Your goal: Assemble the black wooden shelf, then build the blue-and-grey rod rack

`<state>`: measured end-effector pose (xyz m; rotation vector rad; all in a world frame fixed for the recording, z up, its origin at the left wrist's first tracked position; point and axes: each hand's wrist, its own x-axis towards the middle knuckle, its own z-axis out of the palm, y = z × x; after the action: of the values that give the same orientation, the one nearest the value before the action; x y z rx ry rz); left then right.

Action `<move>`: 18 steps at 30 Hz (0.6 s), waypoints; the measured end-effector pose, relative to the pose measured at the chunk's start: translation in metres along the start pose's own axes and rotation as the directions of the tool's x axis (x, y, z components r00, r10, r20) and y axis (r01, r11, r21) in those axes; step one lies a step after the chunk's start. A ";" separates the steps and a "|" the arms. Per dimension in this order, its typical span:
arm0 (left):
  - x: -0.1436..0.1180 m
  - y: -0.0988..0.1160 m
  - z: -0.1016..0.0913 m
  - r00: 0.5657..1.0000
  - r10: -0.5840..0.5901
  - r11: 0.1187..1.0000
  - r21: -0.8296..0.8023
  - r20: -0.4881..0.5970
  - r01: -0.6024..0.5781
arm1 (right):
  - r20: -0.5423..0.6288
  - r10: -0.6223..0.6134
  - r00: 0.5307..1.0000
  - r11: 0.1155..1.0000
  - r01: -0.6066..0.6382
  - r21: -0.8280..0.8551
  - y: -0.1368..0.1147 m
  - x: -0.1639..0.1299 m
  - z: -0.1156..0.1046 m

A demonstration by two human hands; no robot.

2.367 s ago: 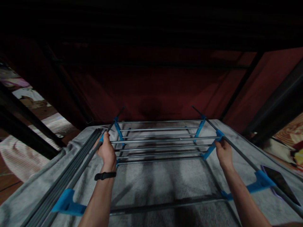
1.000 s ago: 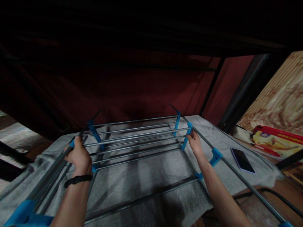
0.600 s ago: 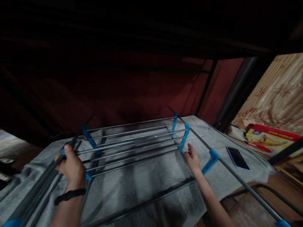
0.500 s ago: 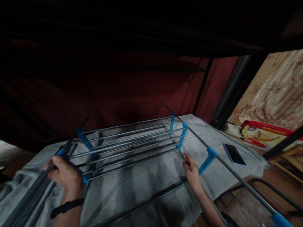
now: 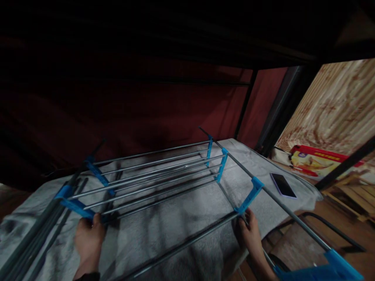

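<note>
A dim red fabric wall (image 5: 140,109) filled the background, with a patterned board (image 5: 331,105) off to the right. Below it lay a grey blanket (image 5: 175,230) spread over a flat surface, and on that stood the drying rack (image 5: 152,175) — grey metal rods joined by blue plastic brackets. A dark phone (image 5: 281,185) rested on the blanket's right part, well apart from the rack.

Compared with half a second before, both hands had dropped lower and nearer to the camera. The left hand (image 5: 88,240), which had been wrapped around the upper left side rail, now sat under the blue bracket (image 5: 74,203) at the rack's lower left corner, fingers curled up against it; whether it truly clasped the bracket could not be told. The right hand (image 5: 250,232) had slid from the rack's middle right to the lower right joint — fingers closed around the thin rod just below the blue connector (image 5: 249,197).
</note>
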<state>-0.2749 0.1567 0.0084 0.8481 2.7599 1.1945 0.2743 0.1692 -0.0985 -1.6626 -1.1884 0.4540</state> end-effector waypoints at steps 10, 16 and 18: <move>-0.005 -0.003 0.015 0.994 -0.084 0.989 -0.126 -0.063 0.076 | 0.105 0.031 0.994 0.989 -0.016 -0.146 -0.014 0.006 0.000; -0.008 -0.006 0.020 0.991 -0.064 0.968 -0.248 -0.117 0.033 | 0.108 0.052 0.993 0.954 -0.017 -0.301 -0.013 0.007 0.005; -0.011 -0.003 0.020 0.989 -0.080 0.952 -0.303 -0.126 0.039 | 0.104 0.050 0.993 0.941 -0.012 -0.338 -0.011 0.007 0.006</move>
<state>-0.2624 0.1631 -0.0096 0.6700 2.5793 1.6623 0.2675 0.1788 -0.0901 -1.9721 -1.3827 0.3810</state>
